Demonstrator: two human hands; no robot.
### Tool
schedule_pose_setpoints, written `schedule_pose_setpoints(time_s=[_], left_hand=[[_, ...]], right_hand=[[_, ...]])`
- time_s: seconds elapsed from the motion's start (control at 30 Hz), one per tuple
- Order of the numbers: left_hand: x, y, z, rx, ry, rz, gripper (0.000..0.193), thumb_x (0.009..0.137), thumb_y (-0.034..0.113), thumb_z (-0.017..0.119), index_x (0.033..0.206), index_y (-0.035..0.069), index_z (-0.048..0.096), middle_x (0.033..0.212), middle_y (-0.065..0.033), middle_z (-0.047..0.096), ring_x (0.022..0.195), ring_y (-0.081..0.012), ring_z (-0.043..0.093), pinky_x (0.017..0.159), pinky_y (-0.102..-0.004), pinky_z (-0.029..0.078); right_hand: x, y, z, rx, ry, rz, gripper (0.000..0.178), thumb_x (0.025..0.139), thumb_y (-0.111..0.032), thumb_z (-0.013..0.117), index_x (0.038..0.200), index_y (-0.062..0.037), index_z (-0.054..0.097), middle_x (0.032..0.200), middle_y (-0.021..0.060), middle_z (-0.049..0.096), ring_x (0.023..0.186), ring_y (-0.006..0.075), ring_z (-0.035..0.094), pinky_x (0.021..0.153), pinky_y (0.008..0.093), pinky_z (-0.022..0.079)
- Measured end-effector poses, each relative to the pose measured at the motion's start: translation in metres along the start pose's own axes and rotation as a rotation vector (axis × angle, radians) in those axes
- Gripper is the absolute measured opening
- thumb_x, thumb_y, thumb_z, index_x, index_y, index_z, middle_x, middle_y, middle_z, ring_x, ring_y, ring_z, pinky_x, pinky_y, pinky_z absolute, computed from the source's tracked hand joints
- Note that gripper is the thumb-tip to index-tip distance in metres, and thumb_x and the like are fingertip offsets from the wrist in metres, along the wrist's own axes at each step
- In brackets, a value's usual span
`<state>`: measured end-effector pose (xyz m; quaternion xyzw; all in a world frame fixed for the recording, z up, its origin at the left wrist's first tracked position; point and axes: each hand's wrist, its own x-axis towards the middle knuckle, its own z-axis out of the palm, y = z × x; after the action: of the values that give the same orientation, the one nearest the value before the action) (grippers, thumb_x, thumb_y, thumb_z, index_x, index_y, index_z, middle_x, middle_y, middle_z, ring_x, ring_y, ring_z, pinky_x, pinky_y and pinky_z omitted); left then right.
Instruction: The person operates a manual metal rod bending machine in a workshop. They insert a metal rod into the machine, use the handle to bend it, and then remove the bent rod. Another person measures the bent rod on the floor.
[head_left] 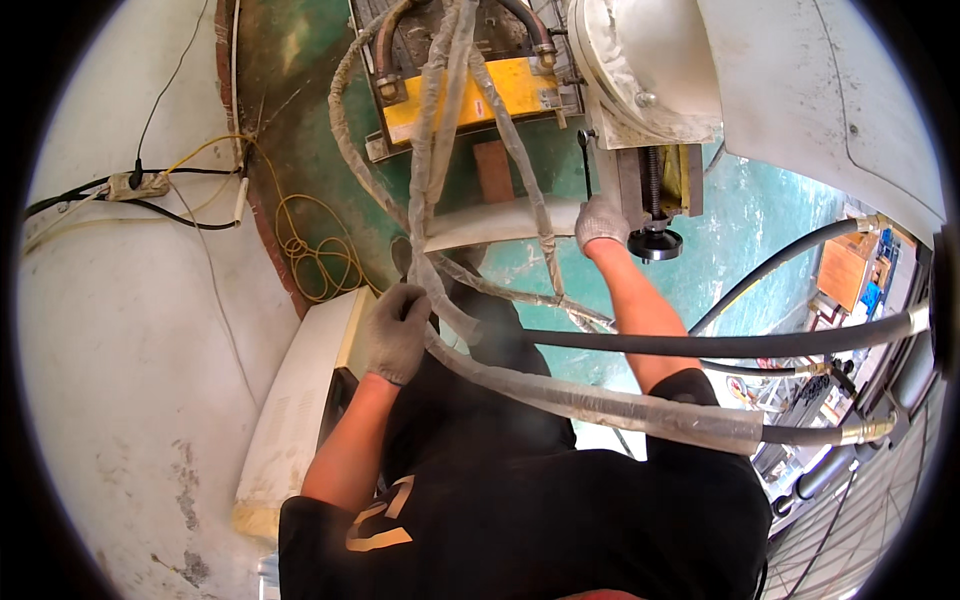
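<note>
My right hand (603, 222), in a grey knit glove, is closed around a dark wrench (587, 170). The wrench stands nearly upright, its upper end by the side of a pale machine block (640, 125). Just right of that hand is a black handwheel (656, 244) on a threaded screw (653, 185). My left hand (398, 335), also gloved, has its fingers curled beside a plastic-wrapped hose (590, 398); what they hold, if anything, is hidden. More wrapped hoses (428, 130) hang down between my hands.
A yellow-fronted machine part (520, 88) lies ahead, with a reddish block (492, 170) below it. Black hoses (720, 345) cross to fittings on the right. A coiled yellow cable (318, 262) lies beside a beige cabinet (290, 400) at left. A power strip (138, 186) is at the white wall.
</note>
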<state>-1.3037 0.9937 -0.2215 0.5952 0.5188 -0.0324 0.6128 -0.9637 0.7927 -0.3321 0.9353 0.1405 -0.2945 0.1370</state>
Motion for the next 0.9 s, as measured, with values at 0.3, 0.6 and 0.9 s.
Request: schedule_pose_setpoints(time_s=[0.3, 0.6, 0.9], left_hand=[[-0.007, 0.015, 0.017, -0.031, -0.047, -0.017, 0.013, 0.1, 0.007, 0.074, 0.11, -0.001, 0.076, 0.092, -0.0026, 0.072, 0.087, -0.0098, 0.066, 0.082, -0.0285, 0.054], [-0.005, 0.0, 0.02, -0.094, -0.029, 0.009, 0.011, 0.1, 0.008, 0.074, 0.109, 0.001, 0.076, 0.088, -0.0032, 0.071, 0.083, -0.0099, 0.064, 0.079, -0.0294, 0.053], [-0.008, -0.009, 0.003, -0.086, 0.027, 0.034, 0.011, 0.099, 0.007, 0.074, 0.107, -0.001, 0.075, 0.086, -0.0023, 0.07, 0.081, -0.0095, 0.063, 0.077, -0.0298, 0.052]], right_hand=[[-0.041, 0.046, -0.082, 0.047, 0.157, -0.058, 0.039, 0.11, -0.044, 0.054, 0.124, -0.0147, 0.074, 0.115, 0.0258, 0.078, 0.112, 0.0476, 0.073, 0.096, 0.0593, 0.055], [0.011, 0.008, -0.191, -0.273, 0.085, -0.257, 0.036, 0.106, -0.039, 0.061, 0.122, -0.0139, 0.081, 0.122, 0.0204, 0.078, 0.115, 0.0435, 0.073, 0.1, 0.0528, 0.058], [0.02, -0.024, -0.188, -0.367, 0.01, -0.238, 0.038, 0.105, -0.038, 0.06, 0.122, -0.012, 0.083, 0.127, 0.0207, 0.077, 0.119, 0.0421, 0.073, 0.103, 0.0526, 0.058]])
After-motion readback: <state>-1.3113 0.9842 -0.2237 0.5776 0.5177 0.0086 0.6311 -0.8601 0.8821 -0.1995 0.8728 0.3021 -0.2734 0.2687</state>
